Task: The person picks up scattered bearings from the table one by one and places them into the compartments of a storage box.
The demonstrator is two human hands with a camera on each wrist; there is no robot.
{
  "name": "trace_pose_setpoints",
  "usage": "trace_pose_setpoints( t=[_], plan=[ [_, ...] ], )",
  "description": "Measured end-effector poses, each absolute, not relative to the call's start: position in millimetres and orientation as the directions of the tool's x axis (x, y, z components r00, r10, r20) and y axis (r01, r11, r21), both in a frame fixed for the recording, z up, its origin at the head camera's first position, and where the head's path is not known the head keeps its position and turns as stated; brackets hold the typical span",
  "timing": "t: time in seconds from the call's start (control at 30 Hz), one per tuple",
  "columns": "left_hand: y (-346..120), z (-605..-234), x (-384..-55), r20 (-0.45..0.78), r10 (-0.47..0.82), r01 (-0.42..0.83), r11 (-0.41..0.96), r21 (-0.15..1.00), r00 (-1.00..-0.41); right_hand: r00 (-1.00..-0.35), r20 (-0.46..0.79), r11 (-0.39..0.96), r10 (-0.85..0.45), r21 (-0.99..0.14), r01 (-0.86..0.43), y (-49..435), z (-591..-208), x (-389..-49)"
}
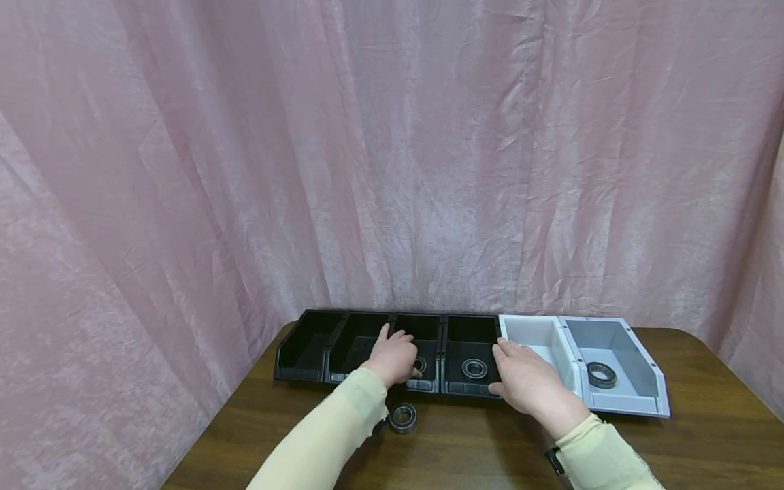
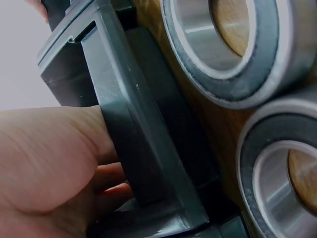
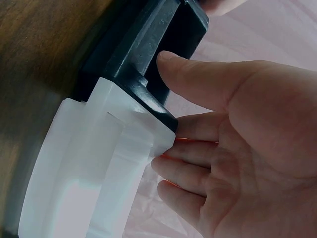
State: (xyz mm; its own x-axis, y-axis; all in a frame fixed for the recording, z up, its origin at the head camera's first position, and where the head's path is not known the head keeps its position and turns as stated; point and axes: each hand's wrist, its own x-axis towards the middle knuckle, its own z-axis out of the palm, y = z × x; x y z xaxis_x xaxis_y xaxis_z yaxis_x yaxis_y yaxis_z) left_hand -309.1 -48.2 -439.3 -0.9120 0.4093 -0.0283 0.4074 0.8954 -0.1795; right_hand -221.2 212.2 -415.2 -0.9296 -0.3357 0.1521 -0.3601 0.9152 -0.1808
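Note:
My left hand (image 1: pixel 392 357) lies over the divider between two black bins (image 1: pixel 382 376), fingers spread. In the left wrist view its fingers dip behind a bin's front wall. Its thumb is close to a ball bearing (image 1: pixel 423 363) lying in one bin, partly covered by the hand. My right hand (image 1: pixel 529 381) rests by the wall where the last black bin meets the white bin (image 3: pixel 99 148), with fingers straight and thumb apart. Another bearing (image 1: pixel 466 369) lies in that last black bin. Two more bearings, one ring (image 2: pixel 270 44) beside another (image 2: pixel 250 144), stand near my left wrist.
The bins form a row across the wooden table (image 1: pixel 453 449). At its right end a pale grey bin (image 1: pixel 658 391) holds a bearing (image 1: pixel 601 385). A pink curtain (image 1: pixel 429 170) hangs close behind the row. My left sleeve (image 1: pixel 331 429) partly hides one bearing on the table.

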Motion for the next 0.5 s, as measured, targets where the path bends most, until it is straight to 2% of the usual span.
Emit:
trace_pose_setpoints(
  t=[0.27,0.5],
  plan=[
    [-52,-441,-309,-0.013,0.424,0.419,0.889,-0.184,-0.905,-0.913,0.191,0.907,-0.360,-0.159,-0.390,212,-417,-220],
    [-52,-439,-309,-0.015,0.432,0.428,0.886,-0.178,-0.902,-0.860,0.327,0.898,-0.392,-0.065,-0.434,217,-432,-219]
  ],
)
